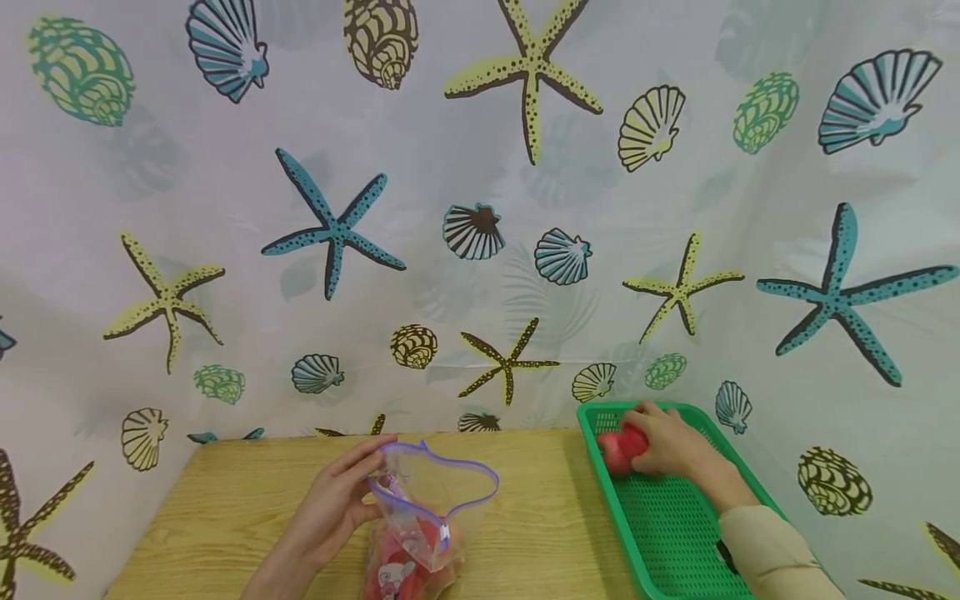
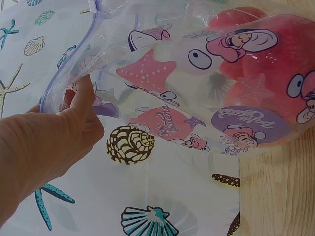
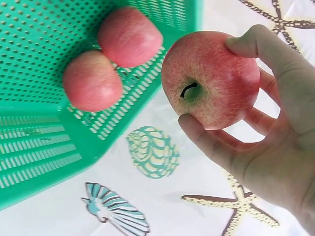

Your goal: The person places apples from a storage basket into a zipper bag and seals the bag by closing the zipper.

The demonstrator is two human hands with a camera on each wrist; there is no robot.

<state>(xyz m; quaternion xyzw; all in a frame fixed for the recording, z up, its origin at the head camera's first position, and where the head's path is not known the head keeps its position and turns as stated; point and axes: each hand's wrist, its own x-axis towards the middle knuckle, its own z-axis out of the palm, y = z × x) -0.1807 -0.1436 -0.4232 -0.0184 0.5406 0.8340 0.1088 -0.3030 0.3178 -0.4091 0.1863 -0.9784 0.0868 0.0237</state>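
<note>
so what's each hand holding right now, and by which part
Left hand: clear printed plastic zip bag, by its purple-edged mouth. Right hand: round red apple, around its sides.

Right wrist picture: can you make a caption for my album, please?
A right hand holds a red apple, with two more apples in a green basket.

Pale wood-grain tabletop (image 1: 540, 517). We log a green perforated basket (image 1: 617, 508) along its right side and, left of that, a clear purple-rimmed zip bag (image 1: 420, 542), whose base we cannot see.
</note>
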